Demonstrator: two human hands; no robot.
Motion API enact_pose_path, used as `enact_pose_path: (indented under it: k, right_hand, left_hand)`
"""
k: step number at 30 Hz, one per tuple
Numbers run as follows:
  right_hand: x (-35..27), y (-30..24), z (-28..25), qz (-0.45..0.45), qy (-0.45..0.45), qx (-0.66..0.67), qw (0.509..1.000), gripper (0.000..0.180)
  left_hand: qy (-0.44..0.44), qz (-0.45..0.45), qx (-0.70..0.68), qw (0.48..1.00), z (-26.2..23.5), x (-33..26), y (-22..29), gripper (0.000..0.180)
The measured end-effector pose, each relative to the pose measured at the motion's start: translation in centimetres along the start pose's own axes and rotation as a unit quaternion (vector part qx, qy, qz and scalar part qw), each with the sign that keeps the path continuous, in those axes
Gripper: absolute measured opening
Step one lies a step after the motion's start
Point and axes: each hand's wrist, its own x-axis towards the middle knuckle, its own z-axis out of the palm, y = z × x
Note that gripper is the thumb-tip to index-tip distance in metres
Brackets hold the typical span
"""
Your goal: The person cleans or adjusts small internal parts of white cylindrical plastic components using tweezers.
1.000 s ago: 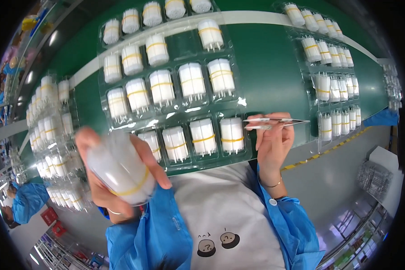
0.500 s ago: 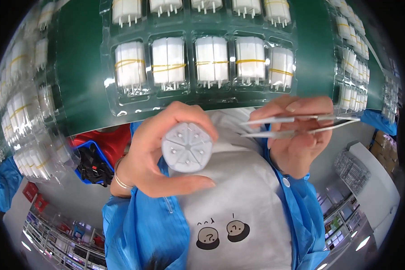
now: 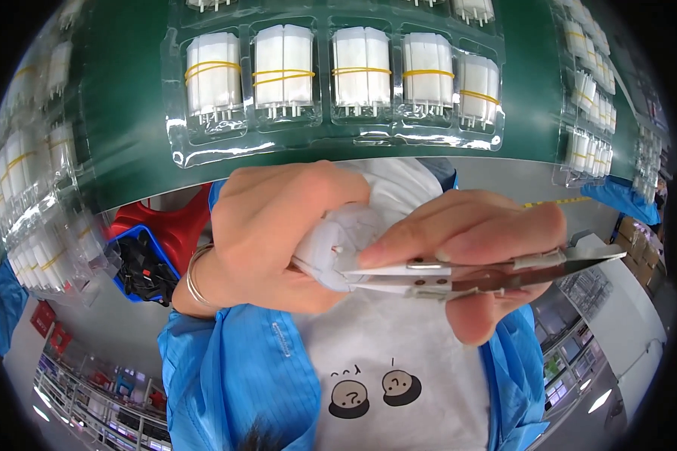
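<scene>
My left hand [image 3: 267,233] is wrapped round a bundle of white wedge-shaped plastic pieces [image 3: 325,248], its round end tilted up, with small pins on it. In my right hand [image 3: 496,229] is a pair of metal tweezers [image 3: 515,276] with pale tips, lying across the fingers. The tweezer tips reach the end of the bundle, and the right fingertips sit right beside it. Whether the tips grip a pin I cannot tell. Both hands are in front of my chest, just off the near edge of the green table [image 3: 128,143].
A clear plastic tray [image 3: 323,139] at the table's near edge holds several white bundles [image 3: 361,71] with yellow rubber bands. More trays of white pieces stand at far left [image 3: 49,259] and right [image 3: 590,154]. Below left are a blue bin [image 3: 158,255] of black parts and a red stool [image 3: 177,222].
My right hand has brought the tweezers left and down to the bundle. My left hand has turned and closed further round the bundle. The table and tray sit higher in view.
</scene>
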Motion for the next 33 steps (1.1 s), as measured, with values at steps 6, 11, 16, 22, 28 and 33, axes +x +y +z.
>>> enact_pose_path:
  k: [6,11,16,22,28,33]
  right_hand:
    - [-0.7,0.9,0.1,-0.005,0.063,0.058,0.996,0.042]
    - [-1.2,0.0,-0.2,0.05,0.081,0.046,0.994,0.041]
    - [-0.3,0.4,-0.7,-0.029,0.027,-0.085,0.996,0.048]
    - [-0.4,0.1,-1.1,-0.003,-0.015,-0.176,0.984,0.045]
    - [0.1,0.7,-1.6,-0.038,-0.014,-0.051,0.998,0.043]
    - [0.2,0.8,-1.8,0.004,-0.015,-0.011,1.0,0.041]
  left_hand:
    - [0.032,0.016,0.006,0.999,0.4,0.2,-0.4,0.027]
    - [-0.003,0.018,0.055,0.998,0.4,0.3,0.2,0.028]
    - [-0.034,-0.036,0.021,0.999,0.0,0.5,0.0,0.03]
    - [-0.11,-0.042,0.063,0.991,-0.3,1.0,-0.1,0.035]
    - [-0.127,-0.057,-0.088,0.986,-0.1,1.0,-0.1,0.035]
    - [-0.14,-0.063,-0.134,0.979,0.0,0.3,-0.5,0.035]
